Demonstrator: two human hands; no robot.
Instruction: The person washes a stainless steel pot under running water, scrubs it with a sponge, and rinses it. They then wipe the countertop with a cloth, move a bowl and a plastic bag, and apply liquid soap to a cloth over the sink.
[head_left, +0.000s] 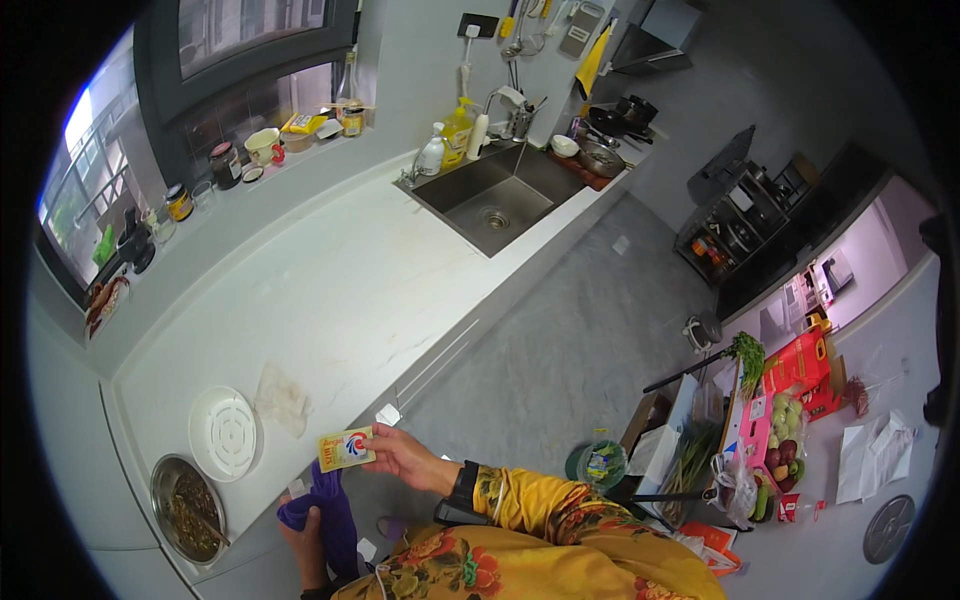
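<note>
My right hand (405, 457) pinches the right edge of a small yellow Angel packet (346, 448) and holds it flat beside the counter's front edge. Below it, my left hand (304, 541) grips a bunched purple cloth (337, 517), which hangs down past the wrist. On the white counter (322, 285) nearby, a white perforated plastic plate or strainer (225, 433) lies next to a thin crumpled cloth (282, 397). A steel bowl (157, 499) at the counter's near left corner holds a dark chopped mixture with a wooden utensil in it.
Water runs from the faucet (510, 96) into a steel sink (491, 199). Jars, a cup (263, 146) and a mortar (135, 244) line the windowsill. To the right stand a green bin (598, 463) and a table with vegetables (784, 450) and bags. A metal rack (739, 217) is farther back.
</note>
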